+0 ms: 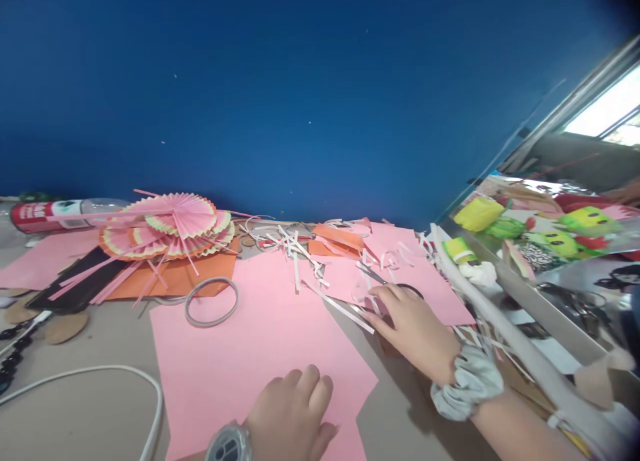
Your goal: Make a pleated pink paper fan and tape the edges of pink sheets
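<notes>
My left hand (293, 414), with a watch (230, 444) at its wrist, rests on a large pink sheet of paper (280, 321). Its fingers are loosely bent, the thumb stands apart, and nothing shows in it. My right hand (413, 324), with a pale scrunchie (467, 382) round its wrist, reaches over the paper scraps. Its thumb and forefinger are apart. Just beyond its fingers lie scissors (371, 274) with a dark handle partly hidden behind the hand. White paper strips (343, 307) lie by its fingertips.
Folded pink paper rosettes (175, 224) lie at the back left, near a bottle (65, 214). A grey ring of tape (211, 302) sits on the pink sheet's edge. A white cable (125, 369) curves at left. Orange paper (335, 241) lies behind; a cluttered box (540, 301) stands at right.
</notes>
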`<state>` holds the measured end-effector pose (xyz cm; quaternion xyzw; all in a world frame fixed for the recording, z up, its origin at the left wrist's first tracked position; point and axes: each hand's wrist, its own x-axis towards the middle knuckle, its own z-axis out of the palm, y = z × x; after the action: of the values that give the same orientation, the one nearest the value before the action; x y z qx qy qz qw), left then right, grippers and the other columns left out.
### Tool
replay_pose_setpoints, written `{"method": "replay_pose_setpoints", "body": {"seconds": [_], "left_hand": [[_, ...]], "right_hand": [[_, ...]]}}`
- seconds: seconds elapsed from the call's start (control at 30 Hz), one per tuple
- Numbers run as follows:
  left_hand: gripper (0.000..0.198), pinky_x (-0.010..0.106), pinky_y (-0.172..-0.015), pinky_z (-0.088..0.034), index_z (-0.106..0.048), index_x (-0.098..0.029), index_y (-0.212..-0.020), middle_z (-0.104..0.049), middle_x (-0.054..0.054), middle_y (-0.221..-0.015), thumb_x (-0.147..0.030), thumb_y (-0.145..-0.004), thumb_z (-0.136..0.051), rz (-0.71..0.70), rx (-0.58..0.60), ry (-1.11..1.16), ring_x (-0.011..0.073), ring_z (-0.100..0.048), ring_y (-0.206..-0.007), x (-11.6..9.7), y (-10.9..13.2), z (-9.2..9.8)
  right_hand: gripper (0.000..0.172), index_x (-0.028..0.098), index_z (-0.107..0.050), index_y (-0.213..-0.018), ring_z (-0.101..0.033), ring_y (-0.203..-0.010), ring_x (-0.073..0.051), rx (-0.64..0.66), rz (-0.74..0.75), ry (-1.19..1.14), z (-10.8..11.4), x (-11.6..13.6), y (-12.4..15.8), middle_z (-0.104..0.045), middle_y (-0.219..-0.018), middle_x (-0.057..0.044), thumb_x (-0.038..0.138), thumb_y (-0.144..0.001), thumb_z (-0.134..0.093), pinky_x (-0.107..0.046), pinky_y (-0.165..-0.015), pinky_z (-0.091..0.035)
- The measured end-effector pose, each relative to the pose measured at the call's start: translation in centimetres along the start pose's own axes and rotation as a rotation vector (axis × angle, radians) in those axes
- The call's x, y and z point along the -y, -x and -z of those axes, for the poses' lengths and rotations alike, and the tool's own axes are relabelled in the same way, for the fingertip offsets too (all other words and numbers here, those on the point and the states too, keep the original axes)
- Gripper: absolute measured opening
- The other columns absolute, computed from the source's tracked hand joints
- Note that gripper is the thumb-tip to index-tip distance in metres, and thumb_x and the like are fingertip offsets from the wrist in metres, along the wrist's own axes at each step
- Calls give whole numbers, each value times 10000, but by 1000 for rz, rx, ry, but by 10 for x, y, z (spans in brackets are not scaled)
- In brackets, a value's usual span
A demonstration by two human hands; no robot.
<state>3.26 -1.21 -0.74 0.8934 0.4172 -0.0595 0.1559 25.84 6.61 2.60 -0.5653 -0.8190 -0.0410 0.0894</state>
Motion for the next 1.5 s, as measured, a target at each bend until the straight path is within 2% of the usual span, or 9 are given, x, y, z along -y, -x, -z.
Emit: {"method": "replay_pose_setpoints", "body": {"seconds": [0.23, 0.43, 0.53, 0.7, 0.93, 1.07, 1.27, 1.4, 1.5], "left_hand": [[377, 411, -613, -541, -463, -158, -1183, -582, 104, -1097, -338, -852, -476, 24, -35, 34, 277, -611, -853, -1, 1, 4], [347, 419, -611, -535, -460, -168, -1149, -582, 78, -1040, -339, -849, -484, 8, -74, 28, 269, -606, -829, -2, 4, 2], [315, 404, -616, -524, -461, -175, -1121, -578, 67, -1008, -335, -851, -480, 24, -98, 17, 257, -598, -811, -4, 6, 3], [229, 382, -654, -488, -468, -199, -1038, -573, 44, -967, -352, -870, -439, 60, -159, 126, 232, -579, -792, -2, 11, 7], [160, 309, -699, -444, -430, -208, -1007, -537, 11, -976, -307, -881, -421, 20, -359, 426, 172, -544, -821, 4, 16, 5], [143, 309, -697, -430, -452, -209, -984, -525, 17, -999, -287, -864, -452, 5, -395, 438, 179, -532, -827, 3, 14, 3], [129, 306, -713, -423, -450, -212, -979, -533, 13, -976, -257, -859, -460, -11, -446, 507, 174, -545, -829, 7, 14, 0], [93, 308, -710, -424, -458, -207, -932, -530, 16, -934, -258, -855, -464, -19, -470, 556, 170, -541, -788, 8, 15, 0], [129, 301, -729, -426, -458, -210, -963, -535, 15, -940, -227, -837, -481, -29, -494, 608, 166, -543, -814, 7, 16, 1]], "right_hand": [[183, 199, -516, -720, -555, -626, -181, 10, -78, -14, 3, -13, -33, -597, -703, -37, 257, -863, -419, -316, -618, -367], [244, 197, -564, -728, -585, -731, -216, 75, -48, -166, 0, 45, -22, -618, -772, -49, 435, -779, -545, -342, -681, -402], [419, 179, -546, -1071, -602, -856, -246, 111, -71, -284, -9, 71, -6, -632, -943, -87, 417, -732, -609, -367, -727, -436], [478, 165, -405, -1249, -644, -590, -142, 205, -195, -534, -10, 66, -1, -675, -861, -50, 371, -828, -499, -260, -516, -484], [465, 168, -430, -1239, -601, -1016, -232, 190, -337, -707, -10, 62, 9, -579, -1184, -149, 322, -808, -513, -403, -826, -486], [473, 155, -416, -1263, -605, -1013, -199, 265, -380, -833, -7, 65, 11, -585, -1181, -143, 311, -822, -490, -343, -821, -496], [447, 133, -467, -1209, -627, -694, -137, 386, -454, -886, 4, 70, -1, -627, -1059, -117, 376, -835, -447, -249, -542, -471], [310, 152, -598, -918, -557, -635, -141, 422, -380, -822, 6, 75, -7, -619, -725, -13, 415, -794, -491, -249, -534, -407], [190, 182, -543, -709, -516, -656, -139, 367, -290, -737, 9, 82, -7, -561, -678, 22, 361, -765, -517, -253, -584, -385]]}}
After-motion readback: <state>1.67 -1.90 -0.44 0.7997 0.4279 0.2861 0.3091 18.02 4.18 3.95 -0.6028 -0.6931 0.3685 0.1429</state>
